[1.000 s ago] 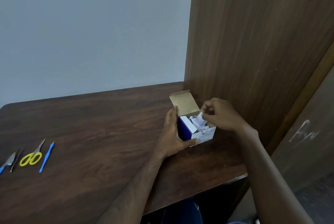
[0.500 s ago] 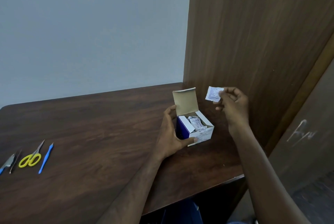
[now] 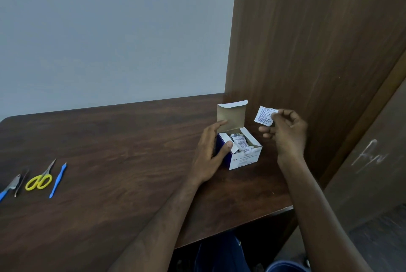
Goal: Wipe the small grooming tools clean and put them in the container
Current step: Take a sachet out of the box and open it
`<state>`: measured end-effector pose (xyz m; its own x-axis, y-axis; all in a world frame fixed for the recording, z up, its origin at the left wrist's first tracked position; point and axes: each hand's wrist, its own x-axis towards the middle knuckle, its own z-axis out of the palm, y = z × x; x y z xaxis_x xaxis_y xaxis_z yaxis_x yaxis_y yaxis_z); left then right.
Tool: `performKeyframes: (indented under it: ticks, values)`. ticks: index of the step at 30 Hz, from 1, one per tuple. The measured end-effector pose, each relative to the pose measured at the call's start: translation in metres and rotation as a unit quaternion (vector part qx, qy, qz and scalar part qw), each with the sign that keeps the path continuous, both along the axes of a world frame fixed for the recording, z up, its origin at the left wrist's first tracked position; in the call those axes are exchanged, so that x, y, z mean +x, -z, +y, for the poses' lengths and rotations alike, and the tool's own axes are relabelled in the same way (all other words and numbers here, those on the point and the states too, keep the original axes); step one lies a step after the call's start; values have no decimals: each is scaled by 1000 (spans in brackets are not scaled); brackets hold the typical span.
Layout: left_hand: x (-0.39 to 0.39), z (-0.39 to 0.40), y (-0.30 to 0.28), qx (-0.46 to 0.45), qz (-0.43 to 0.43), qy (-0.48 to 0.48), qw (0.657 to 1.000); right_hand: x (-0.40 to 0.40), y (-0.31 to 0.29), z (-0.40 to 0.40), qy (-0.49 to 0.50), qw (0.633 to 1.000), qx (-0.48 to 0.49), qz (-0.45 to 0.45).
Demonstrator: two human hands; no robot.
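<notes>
Lying in a row at the far left of the table [image 3: 123, 162], near its front-left edge, are a blue-handled tool [image 3: 8, 187], a thin dark tool [image 3: 21, 182], yellow scissors [image 3: 40, 178] and a blue stick [image 3: 57, 180], each with its long axis running away from the person and tilted slightly right. Open wood lies between them and the hands. The left hand [image 3: 209, 155], the nearer to them, grips the side of the open box [image 3: 243, 153], its thumb on the front rim. Just right, the right hand [image 3: 285, 132] pinches a white sachet [image 3: 264, 115] above the table, close to the wooden panel [image 3: 307, 52]. No container for the tools is visible; I judge reaching them means a long leftward sweep.
</notes>
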<state>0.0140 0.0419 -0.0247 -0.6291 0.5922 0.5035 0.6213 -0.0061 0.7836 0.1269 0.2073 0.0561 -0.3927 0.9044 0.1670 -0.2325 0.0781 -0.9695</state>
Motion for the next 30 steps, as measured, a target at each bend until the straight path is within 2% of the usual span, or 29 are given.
performKeyframes:
  ticks: [5,10,16,23,30]
  values:
    - [-4,3,1,55,-43,-24,997,0,2,-2,5,998,-51,24]
    - [-2,3,5,34,-52,19,998,0,2,2,34,996,-71,36]
    - [-2,5,4,-51,106,29,993,1,9,-1,25,998,-56,-11]
    - [-1,4,7,-86,143,35,985,2,10,-2,1,999,-49,-15]
    - [0,4,6,-115,135,35,984,5,9,-9,1,999,-37,-25]
